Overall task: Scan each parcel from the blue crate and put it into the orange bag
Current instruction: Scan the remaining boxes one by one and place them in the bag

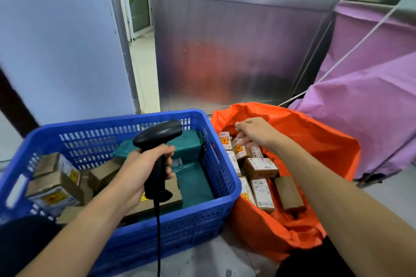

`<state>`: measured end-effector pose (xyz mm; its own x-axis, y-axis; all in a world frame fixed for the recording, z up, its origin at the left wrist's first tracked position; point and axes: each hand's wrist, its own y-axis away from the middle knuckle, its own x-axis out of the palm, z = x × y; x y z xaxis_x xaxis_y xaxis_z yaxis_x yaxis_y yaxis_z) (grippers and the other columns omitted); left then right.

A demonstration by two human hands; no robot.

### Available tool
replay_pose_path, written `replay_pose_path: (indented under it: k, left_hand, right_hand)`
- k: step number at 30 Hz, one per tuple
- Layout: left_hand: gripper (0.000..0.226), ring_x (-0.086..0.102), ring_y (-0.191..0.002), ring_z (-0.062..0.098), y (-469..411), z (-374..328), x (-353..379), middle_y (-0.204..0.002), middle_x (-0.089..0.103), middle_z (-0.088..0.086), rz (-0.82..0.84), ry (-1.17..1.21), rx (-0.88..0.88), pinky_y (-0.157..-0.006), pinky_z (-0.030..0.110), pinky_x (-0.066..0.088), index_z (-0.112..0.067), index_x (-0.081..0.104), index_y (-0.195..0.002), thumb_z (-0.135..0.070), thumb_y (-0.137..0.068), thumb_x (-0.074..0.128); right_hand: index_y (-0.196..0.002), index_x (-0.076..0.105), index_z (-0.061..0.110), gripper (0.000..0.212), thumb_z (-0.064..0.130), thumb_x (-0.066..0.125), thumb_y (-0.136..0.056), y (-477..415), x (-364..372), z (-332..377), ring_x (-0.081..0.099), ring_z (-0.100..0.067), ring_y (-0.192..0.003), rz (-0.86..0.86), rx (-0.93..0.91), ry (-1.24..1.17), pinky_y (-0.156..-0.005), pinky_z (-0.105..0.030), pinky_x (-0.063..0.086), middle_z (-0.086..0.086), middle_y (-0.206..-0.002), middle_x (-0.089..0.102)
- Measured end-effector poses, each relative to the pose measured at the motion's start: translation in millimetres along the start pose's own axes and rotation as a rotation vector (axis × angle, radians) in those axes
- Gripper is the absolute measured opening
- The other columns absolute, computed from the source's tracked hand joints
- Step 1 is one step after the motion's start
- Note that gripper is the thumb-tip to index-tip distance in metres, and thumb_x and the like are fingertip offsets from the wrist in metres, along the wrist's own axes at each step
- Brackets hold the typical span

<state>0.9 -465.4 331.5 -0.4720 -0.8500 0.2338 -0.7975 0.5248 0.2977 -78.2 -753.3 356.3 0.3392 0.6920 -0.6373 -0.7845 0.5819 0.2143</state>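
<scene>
The left hand (pixel 139 173) hangs over the middle of the blue crate (pixel 180 231), its fingers (pixel 168 153) clenched round the grip of a black corded scanner (pixel 157 137). Brown parcels (pixel 54 184) and green packets (pixel 189 144) lie inside the crate. Just right of the crate stands the orange bag (pixel 315 132), with more boxes (pixel 261 167) in it. The right hand (pixel 254 132) hovers above these, blurred, fingers seemingly released and holding nothing.

We are looking down at a pale grey floor (pixel 202 260). A blue crate (pixel 126 240) is sitting on it on the left. An orange bag (pixel 315 137) is sitting right beside it, touching its side. A big purple cloth bin (pixel 371 119) is standing just behind the bag.
</scene>
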Motion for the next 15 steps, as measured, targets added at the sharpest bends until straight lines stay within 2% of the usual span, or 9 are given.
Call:
replay_pose_path:
  k: [3, 7, 12, 15]
  left_hand:
    - [0.014, 0.056, -0.054, 0.021, 0, -6, -13, -0.071, 0.061, 0.009, -0.030, 0.000, 0.016, -0.058, 0.033, 0.059, -0.004, 0.071, -0.083, -0.014, -0.093, 0.073]
    - [0.015, 0.056, -0.053, 0.020, 0, -15, -30, -0.068, 0.062, 0.007, -0.056, 0.035, 0.026, -0.059, 0.032, 0.061, -0.004, 0.069, -0.086, -0.016, -0.094, 0.071]
    - [0.019, 0.058, -0.054, 0.018, 1, -30, -53, -0.069, 0.062, 0.004, -0.024, 0.088, -0.025, -0.058, 0.032, 0.061, -0.008, 0.070, -0.085, -0.024, -0.095, 0.069]
    - [0.020, 0.057, -0.057, 0.017, 4, -38, -70, -0.071, 0.062, 0.003, -0.036, 0.072, -0.021, -0.056, 0.030, 0.057, -0.009, 0.070, -0.087, -0.027, -0.095, 0.068]
  right_hand:
    - [-0.104, 0.070, 0.006, 0.029, 0.029, 0.052, -0.105, -1, 18, 20, 0.075, -0.028, -0.083, -0.004, -0.070, -0.021, -0.078, -0.042, 0.062, -0.011, -0.099, 0.075]
    - [-0.109, 0.068, 0.004, 0.027, 0.026, 0.052, -0.106, 4, 44, 39, 0.070, -0.016, -0.072, 0.071, -0.165, 0.067, -0.057, -0.023, 0.053, -0.011, -0.101, 0.074]
    - [-0.112, 0.067, 0.003, 0.026, 0.024, 0.053, -0.106, -2, 69, 52, 0.070, -0.018, -0.070, 0.129, -0.186, 0.118, -0.063, -0.027, 0.056, -0.013, -0.102, 0.074]
    - [-0.110, 0.067, 0.002, 0.026, 0.023, 0.052, -0.106, -10, 85, 56, 0.069, -0.017, -0.066, 0.162, -0.193, 0.144, -0.059, -0.025, 0.054, -0.014, -0.102, 0.073]
